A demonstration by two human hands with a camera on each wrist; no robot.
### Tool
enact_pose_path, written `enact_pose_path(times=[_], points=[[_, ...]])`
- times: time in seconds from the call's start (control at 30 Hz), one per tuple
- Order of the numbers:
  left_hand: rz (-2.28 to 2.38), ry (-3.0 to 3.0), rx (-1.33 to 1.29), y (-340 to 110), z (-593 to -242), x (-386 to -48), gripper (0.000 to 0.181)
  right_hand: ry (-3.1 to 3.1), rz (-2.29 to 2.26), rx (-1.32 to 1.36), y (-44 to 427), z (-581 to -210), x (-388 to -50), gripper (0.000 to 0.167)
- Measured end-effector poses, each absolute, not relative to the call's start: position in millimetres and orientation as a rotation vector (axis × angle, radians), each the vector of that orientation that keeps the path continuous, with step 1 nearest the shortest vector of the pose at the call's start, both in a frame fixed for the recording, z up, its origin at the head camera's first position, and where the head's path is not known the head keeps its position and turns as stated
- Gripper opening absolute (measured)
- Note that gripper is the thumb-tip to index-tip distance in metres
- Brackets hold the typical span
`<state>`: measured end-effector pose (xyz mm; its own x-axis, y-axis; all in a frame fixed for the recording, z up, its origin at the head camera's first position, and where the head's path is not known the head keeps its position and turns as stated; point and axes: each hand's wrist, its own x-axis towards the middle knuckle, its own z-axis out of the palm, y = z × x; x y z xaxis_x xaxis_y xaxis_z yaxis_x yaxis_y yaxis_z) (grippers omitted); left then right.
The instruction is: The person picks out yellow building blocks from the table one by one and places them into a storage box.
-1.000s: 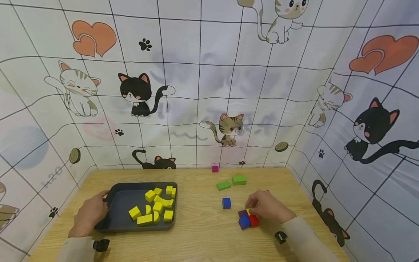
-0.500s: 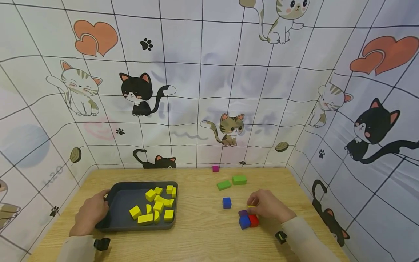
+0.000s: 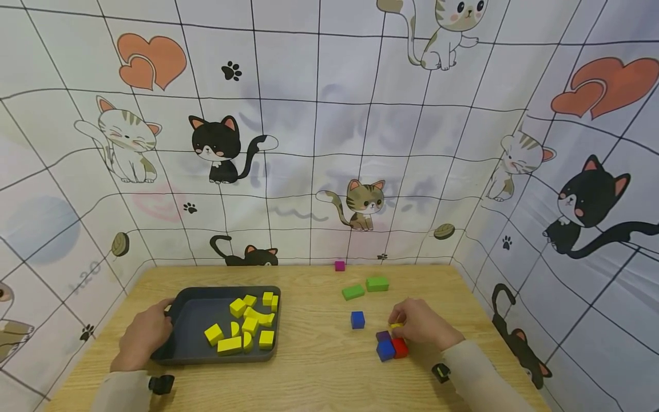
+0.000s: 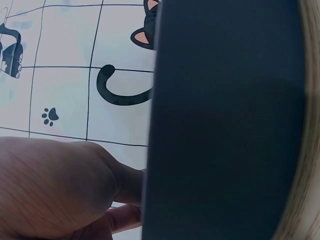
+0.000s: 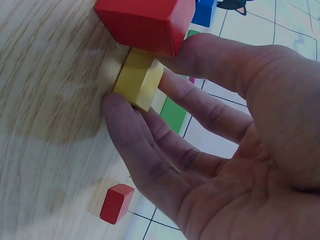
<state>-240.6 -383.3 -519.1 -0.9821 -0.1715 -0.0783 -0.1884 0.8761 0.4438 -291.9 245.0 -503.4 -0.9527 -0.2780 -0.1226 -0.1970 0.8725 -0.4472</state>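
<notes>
My left hand (image 3: 146,332) grips the left rim of a dark grey tray (image 3: 187,326), which holds several yellow blocks (image 3: 229,345). In the left wrist view the tray wall (image 4: 225,120) hides most of the fingertips. On the right, my right hand (image 3: 423,325) has its thumb and fingers around a small yellow block (image 5: 137,80) at the tabletop. Close beside it stand a red block (image 3: 399,347), a blue block (image 3: 385,350) and a purple block (image 3: 382,336). The right wrist view shows that red block (image 5: 145,22) large, near the thumb tip.
A single blue cube (image 3: 357,320) lies left of the right hand. Farther back are two green blocks (image 3: 377,284) and a magenta cube (image 3: 340,266). Another red block (image 5: 117,204) shows beyond the right fingers. A cat-patterned cloth (image 3: 288,126) hangs behind the wooden table (image 3: 319,366).
The right hand has drawn slightly back from the purple block, and the yellow block has shifted with its fingers. The left hand and tray stay put.
</notes>
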Motion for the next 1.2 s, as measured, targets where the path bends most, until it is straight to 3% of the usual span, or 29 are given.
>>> enact_pose_path(times=[0.9,1.2], points=[[0.701,3.030,-0.284,-379.3,-517.1,-242.0,0.056,2.871,-0.686,-0.337,236.5,-494.8,-292.9,0.020],[0.716,3.015,-0.295,-384.9,-521.6,-242.6,0.058,2.935,-0.689,-0.396,213.8,-485.3,-293.6,0.020]])
